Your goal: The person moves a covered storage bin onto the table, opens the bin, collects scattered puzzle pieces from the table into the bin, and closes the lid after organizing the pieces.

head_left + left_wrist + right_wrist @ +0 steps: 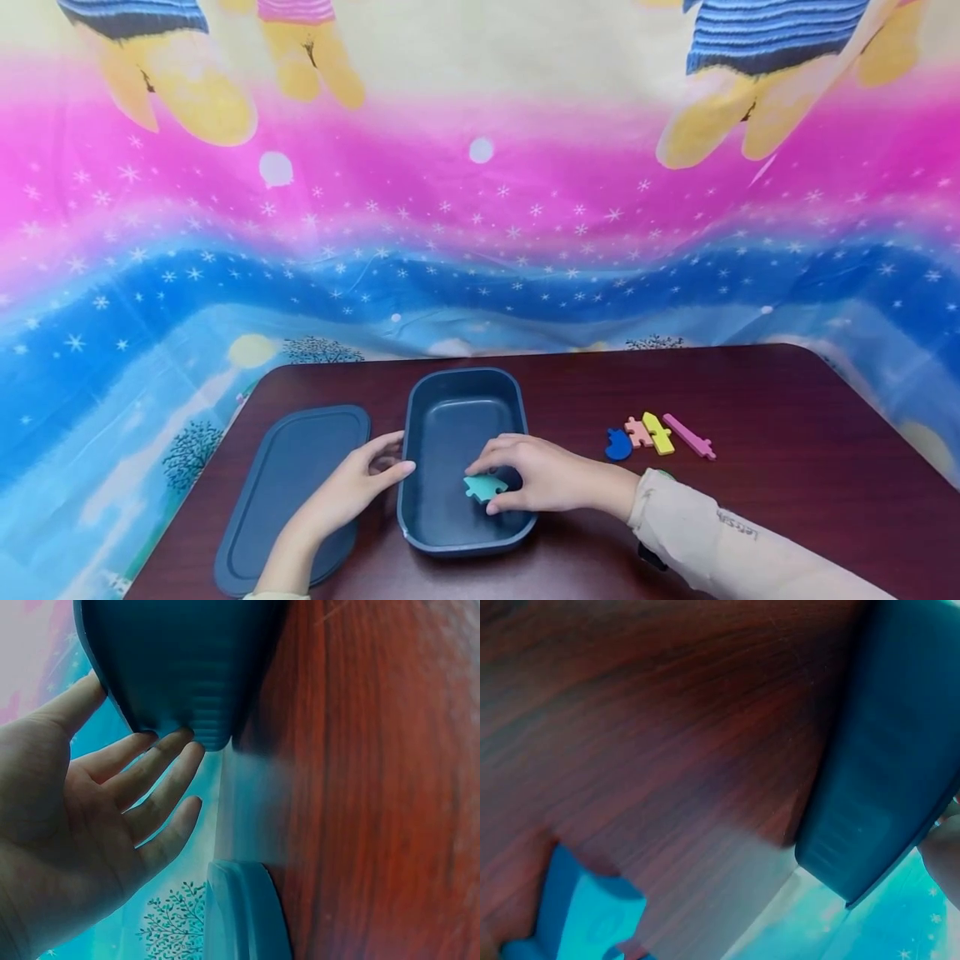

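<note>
A teal puzzle piece [486,489] is pinched between the thumb and fingers of my right hand [551,477], inside the outline of a dark blue-grey rectangular container [438,475]. My left hand [348,492] is at the container's left side, thumb at the rim. In the left wrist view, the fingers of that hand [90,802] are spread and fairly straight, their tips against the outer wall [172,667]. The right wrist view catches the container's other side [877,772] and only a sliver of my right hand [943,855].
Left of the container lies its matching lid [292,475]. To the right are more puzzle pieces: blue [618,446], salmon [637,432], yellow [659,434] and pink [690,437]. A bit of green [667,475] shows behind the right sleeve. A printed cloth [480,217] hangs behind the table [765,500].
</note>
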A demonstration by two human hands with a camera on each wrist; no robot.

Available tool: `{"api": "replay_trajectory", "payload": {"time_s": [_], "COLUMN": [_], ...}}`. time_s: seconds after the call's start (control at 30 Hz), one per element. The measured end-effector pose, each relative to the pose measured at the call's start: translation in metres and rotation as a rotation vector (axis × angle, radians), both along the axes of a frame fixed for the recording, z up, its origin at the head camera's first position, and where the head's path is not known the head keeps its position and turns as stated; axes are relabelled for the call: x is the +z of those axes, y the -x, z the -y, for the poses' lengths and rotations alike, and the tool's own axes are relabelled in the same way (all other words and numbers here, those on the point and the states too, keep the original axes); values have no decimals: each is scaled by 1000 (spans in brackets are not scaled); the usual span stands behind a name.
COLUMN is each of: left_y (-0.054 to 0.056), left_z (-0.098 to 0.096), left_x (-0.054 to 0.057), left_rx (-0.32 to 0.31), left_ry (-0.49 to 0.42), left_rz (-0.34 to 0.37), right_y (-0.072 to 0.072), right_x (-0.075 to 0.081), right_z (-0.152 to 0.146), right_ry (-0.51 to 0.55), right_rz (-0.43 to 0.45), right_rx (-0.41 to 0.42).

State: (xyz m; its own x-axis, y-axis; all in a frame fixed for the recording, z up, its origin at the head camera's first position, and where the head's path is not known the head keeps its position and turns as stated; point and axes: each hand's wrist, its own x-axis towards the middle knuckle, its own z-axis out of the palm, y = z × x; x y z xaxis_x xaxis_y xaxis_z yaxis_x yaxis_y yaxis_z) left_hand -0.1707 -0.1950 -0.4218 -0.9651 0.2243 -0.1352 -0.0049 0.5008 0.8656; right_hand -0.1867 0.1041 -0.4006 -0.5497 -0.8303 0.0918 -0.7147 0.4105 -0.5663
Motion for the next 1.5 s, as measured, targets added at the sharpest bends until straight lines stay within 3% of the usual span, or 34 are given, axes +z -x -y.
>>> {"api": "replay_trajectory", "payload": {"time_s": [0.37, 0.6, 0.9, 1.03, 1.2, 1.5], "left_y": [-4, -6, -7, -6, -3, 1], "left_z": [-1, 1, 3, 4, 4, 3], "left_x": [-1, -2, -4, -6, -7, 0], "left_rx": [13, 10, 11, 2, -1, -16], "left_ry": [12, 7, 13, 9, 13, 5], "left_rz": [7, 10, 16, 19, 10, -14], "right_y": [-4, -6, -6, -6, -7, -14], "right_x": [-6, -8, -12, -10, -2, 14], "right_z": [11, 12, 11, 7, 0, -18], "right_ry": [-70, -96, -78, -15, 63, 191], "right_rz": [-130, -152, -121, -57, 14, 35], "right_rx": [-5, -9, -12, 1, -2, -39]}}
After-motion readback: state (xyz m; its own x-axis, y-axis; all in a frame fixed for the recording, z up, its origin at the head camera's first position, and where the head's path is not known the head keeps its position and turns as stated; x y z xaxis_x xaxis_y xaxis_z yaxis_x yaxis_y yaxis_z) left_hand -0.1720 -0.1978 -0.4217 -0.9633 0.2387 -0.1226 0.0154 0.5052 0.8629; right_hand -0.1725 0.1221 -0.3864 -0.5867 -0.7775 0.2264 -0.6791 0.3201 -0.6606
